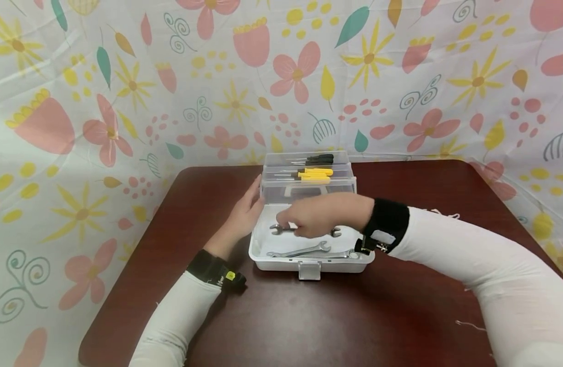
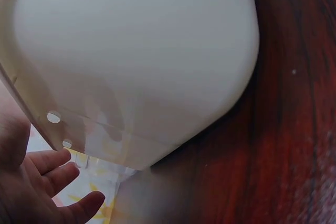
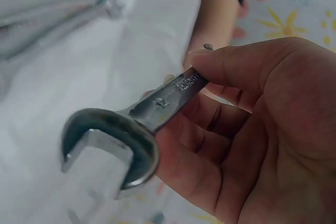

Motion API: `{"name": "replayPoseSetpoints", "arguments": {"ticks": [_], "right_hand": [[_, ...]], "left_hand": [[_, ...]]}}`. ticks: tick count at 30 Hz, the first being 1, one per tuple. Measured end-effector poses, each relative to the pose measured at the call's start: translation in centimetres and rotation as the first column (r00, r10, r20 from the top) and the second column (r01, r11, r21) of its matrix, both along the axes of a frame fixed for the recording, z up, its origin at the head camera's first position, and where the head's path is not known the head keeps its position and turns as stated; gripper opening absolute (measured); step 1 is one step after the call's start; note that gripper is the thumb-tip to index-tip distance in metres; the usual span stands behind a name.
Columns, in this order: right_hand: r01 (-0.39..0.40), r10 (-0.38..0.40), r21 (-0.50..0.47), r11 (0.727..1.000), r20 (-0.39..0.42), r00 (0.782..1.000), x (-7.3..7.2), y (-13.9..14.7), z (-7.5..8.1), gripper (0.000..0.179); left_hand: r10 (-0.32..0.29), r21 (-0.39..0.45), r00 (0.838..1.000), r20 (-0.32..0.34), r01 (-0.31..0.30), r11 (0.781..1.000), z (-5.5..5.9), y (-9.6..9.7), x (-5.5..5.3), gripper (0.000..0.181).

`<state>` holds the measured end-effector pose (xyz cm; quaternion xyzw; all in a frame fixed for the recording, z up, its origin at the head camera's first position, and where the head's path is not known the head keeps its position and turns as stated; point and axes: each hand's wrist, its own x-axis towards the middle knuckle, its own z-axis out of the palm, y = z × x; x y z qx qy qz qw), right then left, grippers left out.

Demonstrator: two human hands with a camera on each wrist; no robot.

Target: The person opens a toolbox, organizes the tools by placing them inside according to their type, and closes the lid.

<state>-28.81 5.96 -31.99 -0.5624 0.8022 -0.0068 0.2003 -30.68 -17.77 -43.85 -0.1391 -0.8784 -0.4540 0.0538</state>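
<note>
A white plastic toolbox (image 1: 274, 265) stands open, with its clear tiered part (image 1: 272, 191) raised at the back. Over its bottom, my right hand (image 1: 315, 214) pinches a silver open-ended wrench (image 3: 163, 106) by the shank between thumb and fingers; both wrench ends stick out. Nearer the box's front wall lie other silver wrenches (image 1: 304, 250). My left hand (image 1: 241, 218) is at the back left corner of the box, its fingertips right at the side near the hinge. In the left wrist view, those fingers (image 2: 58, 179) are loosely extended beside the box wall.
Yellow-handled screwdrivers (image 1: 315, 174) and black-handled ones (image 1: 320, 159) lie in the raised tiers. A latch (image 1: 309, 271) hangs from the box's front. The dark red-brown table (image 1: 290, 326) ends at a floral curtain (image 1: 295, 76) behind and to the left.
</note>
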Motion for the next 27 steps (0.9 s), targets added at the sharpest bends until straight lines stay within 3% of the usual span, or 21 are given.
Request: {"name": "replayPoseSetpoints", "arguments": {"ticks": [7, 13, 19, 27], "right_hand": [[0.015, -0.014, 0.093, 0.996, -0.015, 1.000, 0.7, -1.0, -2.4, 0.013], [0.077, -0.080, 0.216, 0.973, 0.007, 0.997, 0.8, -1.5, -3.8, 0.012], [0.129, -0.155, 0.293, 0.948, 0.069, 0.986, 0.8, -2.0, -4.4, 0.015], [0.142, -0.176, 0.314, 0.939, 0.084, 0.981, 0.6, -2.4, -4.8, 0.021]], "left_hand": [[-0.003, 0.013, 1.000, -0.014, 0.004, 1.000, 0.2, 0.0, 0.0, 0.064], [-0.009, 0.001, 1.000, -0.007, 0.009, 1.000, 0.2, 0.0, 0.1, 0.065], [-0.014, 0.017, 1.000, -0.004, 0.014, 1.000, 0.2, 0.0, 0.1, 0.065], [-0.007, 0.009, 1.000, -0.001, 0.007, 1.000, 0.0, -0.1, 0.0, 0.065]]}}
